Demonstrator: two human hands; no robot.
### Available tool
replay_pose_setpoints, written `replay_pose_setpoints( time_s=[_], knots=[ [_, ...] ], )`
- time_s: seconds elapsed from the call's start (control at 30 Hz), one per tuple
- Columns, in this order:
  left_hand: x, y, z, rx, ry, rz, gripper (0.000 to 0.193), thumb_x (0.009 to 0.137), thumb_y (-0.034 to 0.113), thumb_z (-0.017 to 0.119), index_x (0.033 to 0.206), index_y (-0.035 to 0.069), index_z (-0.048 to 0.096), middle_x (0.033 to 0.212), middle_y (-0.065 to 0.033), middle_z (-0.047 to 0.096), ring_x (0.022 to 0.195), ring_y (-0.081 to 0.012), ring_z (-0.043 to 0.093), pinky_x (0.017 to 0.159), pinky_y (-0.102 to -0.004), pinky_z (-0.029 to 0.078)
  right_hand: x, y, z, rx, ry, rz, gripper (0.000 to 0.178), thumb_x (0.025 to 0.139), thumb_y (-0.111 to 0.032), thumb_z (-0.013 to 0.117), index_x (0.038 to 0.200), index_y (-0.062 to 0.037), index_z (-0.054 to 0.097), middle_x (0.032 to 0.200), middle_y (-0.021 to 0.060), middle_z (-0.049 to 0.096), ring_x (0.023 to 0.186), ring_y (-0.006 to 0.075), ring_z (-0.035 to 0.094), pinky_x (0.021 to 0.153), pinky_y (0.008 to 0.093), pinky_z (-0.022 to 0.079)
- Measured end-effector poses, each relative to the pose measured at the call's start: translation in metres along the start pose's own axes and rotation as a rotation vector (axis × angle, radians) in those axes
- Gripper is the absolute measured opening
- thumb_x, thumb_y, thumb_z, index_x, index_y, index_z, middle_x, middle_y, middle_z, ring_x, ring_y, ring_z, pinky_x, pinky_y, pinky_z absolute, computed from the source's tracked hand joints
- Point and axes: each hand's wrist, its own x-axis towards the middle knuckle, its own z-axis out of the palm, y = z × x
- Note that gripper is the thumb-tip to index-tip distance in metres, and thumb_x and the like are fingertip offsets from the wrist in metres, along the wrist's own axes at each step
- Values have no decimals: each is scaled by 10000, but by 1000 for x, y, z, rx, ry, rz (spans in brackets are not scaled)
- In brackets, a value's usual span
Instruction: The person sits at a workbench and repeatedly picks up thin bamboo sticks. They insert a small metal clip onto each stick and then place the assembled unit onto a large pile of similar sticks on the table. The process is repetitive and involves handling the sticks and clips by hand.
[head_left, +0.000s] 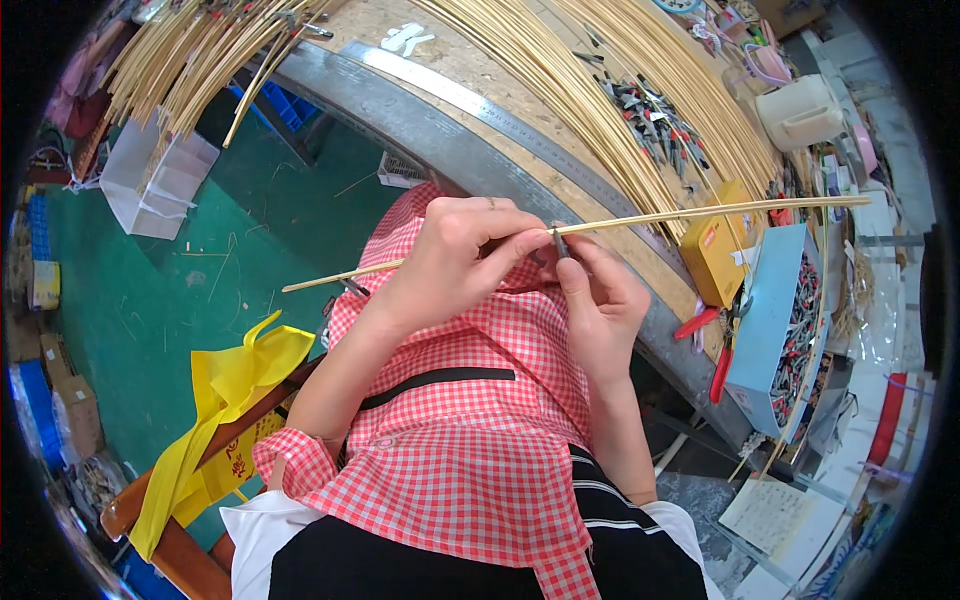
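Note:
A long, thin bamboo strip (700, 212) runs across in front of my checked apron, its right end reaching over the workbench. My left hand (462, 255) is closed round it, thumb and fingers pinching near the middle. Close by, my right hand (608, 300) pinches a small dark clip (559, 243) upright against the strip, thumb in front. The clip's jaws are partly hidden by the fingers. A second dark clip (353, 287) shows by the strip's left part, beside my left forearm.
Bundles of bamboo strips (560, 85), a steel ruler (500, 120) and a heap of clips (655, 118) lie on the workbench (480, 65). At right are a yellow box (716, 250), red-handled pliers (722, 372) and a light-blue box (765, 320) of clips. A chair (185, 550) stands left.

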Motion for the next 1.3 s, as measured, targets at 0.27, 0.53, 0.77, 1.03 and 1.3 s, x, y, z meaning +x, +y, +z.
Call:
replay_pose_setpoints(
  time_s=[0.27,0.53,0.77,1.03,1.3],
  knots=[
    [-2,-8,-12,-198,-247,-208,111,855,66,646,834,-35,689,660,-88,651,593,-138,632,548,-258,487,18,-5,-29,335,105,10,184,884,-25,632,1045,64,641,946,119,644,696,141,583,623,265,513],
    [1,-11,-20,-289,-137,-315,155,903,69,590,963,-35,688,831,-94,697,783,-147,678,693,-261,539,8,-2,-17,454,93,102,114,871,18,624,956,80,669,744,117,646,590,149,585,561,265,510],
    [5,20,-23,13,-61,15,231,756,51,710,984,14,707,878,-113,683,785,-221,672,683,-291,525,0,3,10,277,-42,76,111,849,69,620,941,76,682,772,100,667,630,132,617,581,230,507],
    [-1,32,-12,50,-50,99,190,706,37,743,895,23,722,838,-95,673,743,-217,657,635,-287,515,-5,2,20,118,-103,-90,153,831,69,615,968,56,682,849,80,694,728,129,641,657,247,518],
    [1,46,-27,34,33,64,139,721,13,738,857,5,711,780,-118,681,650,-220,662,558,-280,504,10,-57,-16,-164,-67,-255,180,788,2,699,951,72,667,799,95,657,640,129,595,554,248,482]
  ],
)
